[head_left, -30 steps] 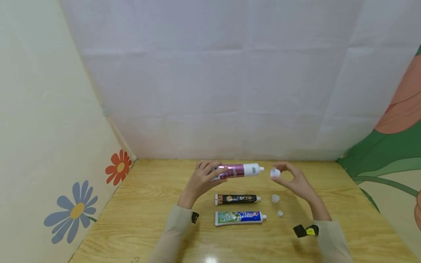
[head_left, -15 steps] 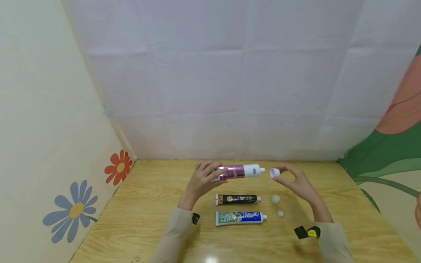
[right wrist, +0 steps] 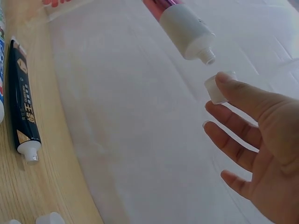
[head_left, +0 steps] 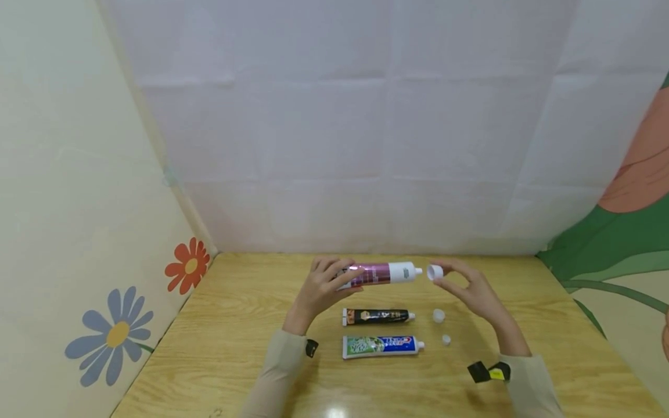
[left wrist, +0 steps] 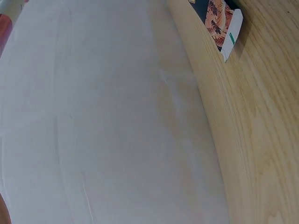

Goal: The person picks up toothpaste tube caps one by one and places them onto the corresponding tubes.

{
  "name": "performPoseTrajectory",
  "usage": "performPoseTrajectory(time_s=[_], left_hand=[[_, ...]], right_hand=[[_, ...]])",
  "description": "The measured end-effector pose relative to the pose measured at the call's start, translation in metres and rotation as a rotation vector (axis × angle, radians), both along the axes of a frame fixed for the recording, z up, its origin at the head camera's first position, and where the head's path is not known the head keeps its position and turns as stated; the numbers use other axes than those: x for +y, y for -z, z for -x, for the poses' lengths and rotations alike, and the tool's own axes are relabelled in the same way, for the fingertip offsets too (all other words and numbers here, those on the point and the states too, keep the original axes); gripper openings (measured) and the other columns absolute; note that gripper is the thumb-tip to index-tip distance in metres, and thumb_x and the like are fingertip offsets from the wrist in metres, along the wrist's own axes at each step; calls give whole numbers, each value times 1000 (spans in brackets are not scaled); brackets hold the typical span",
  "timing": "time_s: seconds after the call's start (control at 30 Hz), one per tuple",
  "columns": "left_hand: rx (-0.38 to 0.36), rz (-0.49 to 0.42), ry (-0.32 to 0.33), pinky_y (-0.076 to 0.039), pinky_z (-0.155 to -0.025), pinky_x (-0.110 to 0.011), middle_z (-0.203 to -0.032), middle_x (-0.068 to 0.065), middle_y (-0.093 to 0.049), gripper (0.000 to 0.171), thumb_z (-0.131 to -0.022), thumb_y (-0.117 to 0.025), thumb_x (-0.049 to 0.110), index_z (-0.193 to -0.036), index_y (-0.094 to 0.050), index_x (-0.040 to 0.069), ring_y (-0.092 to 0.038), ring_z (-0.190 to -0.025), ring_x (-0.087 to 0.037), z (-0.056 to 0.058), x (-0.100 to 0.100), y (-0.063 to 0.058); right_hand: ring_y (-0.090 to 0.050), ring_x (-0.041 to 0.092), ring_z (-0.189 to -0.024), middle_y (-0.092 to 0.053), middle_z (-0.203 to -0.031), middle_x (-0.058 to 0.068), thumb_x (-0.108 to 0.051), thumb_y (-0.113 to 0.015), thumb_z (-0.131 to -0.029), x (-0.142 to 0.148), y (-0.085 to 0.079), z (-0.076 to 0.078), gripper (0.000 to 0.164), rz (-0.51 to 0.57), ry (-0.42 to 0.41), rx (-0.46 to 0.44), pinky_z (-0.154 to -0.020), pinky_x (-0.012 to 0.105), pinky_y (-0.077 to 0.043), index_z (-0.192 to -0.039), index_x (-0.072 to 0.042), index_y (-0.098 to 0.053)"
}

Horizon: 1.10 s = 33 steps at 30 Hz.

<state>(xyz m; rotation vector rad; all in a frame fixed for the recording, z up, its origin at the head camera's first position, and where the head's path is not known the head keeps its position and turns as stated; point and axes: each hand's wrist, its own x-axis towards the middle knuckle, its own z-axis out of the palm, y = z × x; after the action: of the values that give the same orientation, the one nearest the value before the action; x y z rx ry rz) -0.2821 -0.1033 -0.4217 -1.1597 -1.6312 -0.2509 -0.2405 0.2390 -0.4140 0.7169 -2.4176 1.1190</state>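
My left hand (head_left: 325, 284) grips a pink and white toothpaste tube (head_left: 376, 273) around its back part, holding it level above the table with the bare nozzle to the right. Between thumb and fingers of my right hand (head_left: 473, 290), a white cap (head_left: 435, 272) is pinched, its hollow side facing the nozzle. A small gap separates cap and nozzle, which the right wrist view also shows for the cap (right wrist: 217, 87) and tube (right wrist: 187, 32). In the left wrist view, only a sliver of the left hand appears at the edge.
Below the hands lie a black toothpaste tube (head_left: 378, 316) and a green and blue toothpaste tube (head_left: 383, 346), both uncapped. Two loose white caps, a larger one (head_left: 438, 315) and a smaller one (head_left: 446, 339), sit to their right on the wooden table (head_left: 235, 348). A white cloth (head_left: 324, 145) hangs behind.
The cap in my right hand has come slightly left, and the tube in my left hand has shifted slightly right and down, narrowing the gap. The things on the table stay put.
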Motion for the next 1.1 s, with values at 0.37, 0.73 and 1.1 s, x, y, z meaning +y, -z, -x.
performPoseTrajectory(time_s=[0.37, 0.73, 1.1], left_hand=[[8, 26, -31, -40, -74, -33, -110, -2, -62, 48, -76, -72, 43, -117, -63, 21, -53, -89, -19, -2, 3, 1], [14, 32, -38, -40, -73, -33, -110, -2, -62, 58, -66, -80, 42, -117, -63, 22, -53, -89, -19, -4, 5, -1], [-5, 57, -61, -41, -76, -33, -112, -2, -60, 61, -65, -81, 41, -119, -60, 22, -52, -91, -20, -8, 6, -2]], right_hand=[[-56, 11, -92, -63, -102, 8, 3, -68, -79, -20, -31, -25, 39, 4, -61, 89, -83, 16, -42, -117, 1, -60], [-57, 15, -93, -63, -104, 8, 2, -69, -79, -24, -31, -26, 38, -1, -68, 85, -87, 18, -40, -116, 1, -60], [-58, 15, -92, -64, -100, 5, 5, -69, -77, -25, -29, -24, 38, 16, -117, 103, -87, 17, -41, -114, 0, -61]])
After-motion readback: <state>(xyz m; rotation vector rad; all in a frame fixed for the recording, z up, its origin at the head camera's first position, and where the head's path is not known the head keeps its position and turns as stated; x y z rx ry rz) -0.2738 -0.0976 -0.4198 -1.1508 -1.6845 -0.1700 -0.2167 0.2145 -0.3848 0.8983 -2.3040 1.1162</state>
